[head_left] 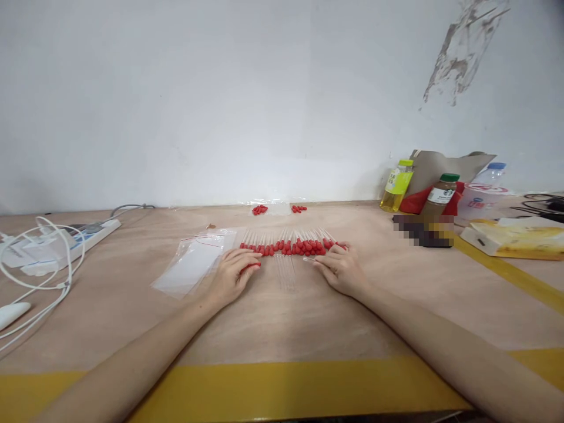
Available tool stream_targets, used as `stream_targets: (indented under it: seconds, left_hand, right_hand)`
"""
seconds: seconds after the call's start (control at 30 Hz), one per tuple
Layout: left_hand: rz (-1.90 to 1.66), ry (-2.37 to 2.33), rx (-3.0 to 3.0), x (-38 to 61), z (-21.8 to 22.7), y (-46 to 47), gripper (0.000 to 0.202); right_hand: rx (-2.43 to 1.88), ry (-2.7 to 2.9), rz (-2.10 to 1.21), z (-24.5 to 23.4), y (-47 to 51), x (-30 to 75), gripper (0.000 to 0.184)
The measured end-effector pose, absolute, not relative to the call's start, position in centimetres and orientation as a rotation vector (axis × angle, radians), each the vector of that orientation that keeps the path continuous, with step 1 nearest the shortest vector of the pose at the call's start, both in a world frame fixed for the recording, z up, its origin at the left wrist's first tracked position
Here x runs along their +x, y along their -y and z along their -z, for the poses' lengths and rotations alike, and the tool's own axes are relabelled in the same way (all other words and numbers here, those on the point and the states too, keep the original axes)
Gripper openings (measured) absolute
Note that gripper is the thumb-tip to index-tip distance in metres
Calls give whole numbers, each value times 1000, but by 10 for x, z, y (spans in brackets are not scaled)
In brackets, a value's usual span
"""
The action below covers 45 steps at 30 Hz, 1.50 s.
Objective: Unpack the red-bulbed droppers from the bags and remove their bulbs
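Note:
My left hand (pixel 232 275) is closed, with a red rubber bulb (pixel 252 265) between thumb and fingers. In my right hand (pixel 342 269) a thin clear dropper tube (pixel 309 259) is pinched, its end pointing left toward the middle. Between and just beyond both hands lies a row of droppers with red bulbs (pixel 304 247), bulbs toward me and thin clear stems toward the wall. Several loose clear tubes (pixel 286 275) lie side by side in front of the row. Clear plastic bags (pixel 187 264) lie flat beside my left hand.
Two small groups of red bulbs, a left group (pixel 259 210) and a right group (pixel 298 208), lie near the wall. A power strip (pixel 94 235) and white cables (pixel 68 282) are at left. Bottles, including a green-capped bottle (pixel 440 197), and a tissue pack (pixel 515 238) stand right.

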State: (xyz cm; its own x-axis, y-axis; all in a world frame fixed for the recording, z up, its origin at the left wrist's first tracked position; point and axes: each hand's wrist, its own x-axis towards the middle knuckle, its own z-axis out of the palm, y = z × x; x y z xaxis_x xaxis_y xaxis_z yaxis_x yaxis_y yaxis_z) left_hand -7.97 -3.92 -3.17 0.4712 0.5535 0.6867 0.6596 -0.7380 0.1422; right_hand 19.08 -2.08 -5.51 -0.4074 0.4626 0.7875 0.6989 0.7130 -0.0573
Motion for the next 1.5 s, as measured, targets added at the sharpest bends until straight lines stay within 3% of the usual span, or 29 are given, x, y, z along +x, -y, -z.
stream_targets:
  seconds: [0.17, 0.53, 0.7, 0.93, 1.17, 1.5]
  left_hand:
    - [1297, 1268, -2455, -85, 26, 28, 21]
    - [1162, 2275, -2272, -144, 24, 0, 40]
    - [929, 2376, -2215, -139, 28, -2, 35]
    - [1010, 2385, -2180, -141, 35, -7, 37]
    - [755, 2275, -2105, -128, 19, -10, 26]
    - [381, 2486, -2110, -114, 3, -60, 23]
  right_hand:
    - [-1035, 2100, 278, 58, 20, 182, 19]
    - [-1135, 2156, 212, 55, 26, 163, 12]
    - [-1061, 2201, 159, 52, 30, 162, 23]
    - [-961, 2256, 171, 50, 31, 162, 39]
    - [-924, 2249, 171, 50, 30, 163, 36]
    - [-1004, 2135, 201, 50, 28, 166, 26]
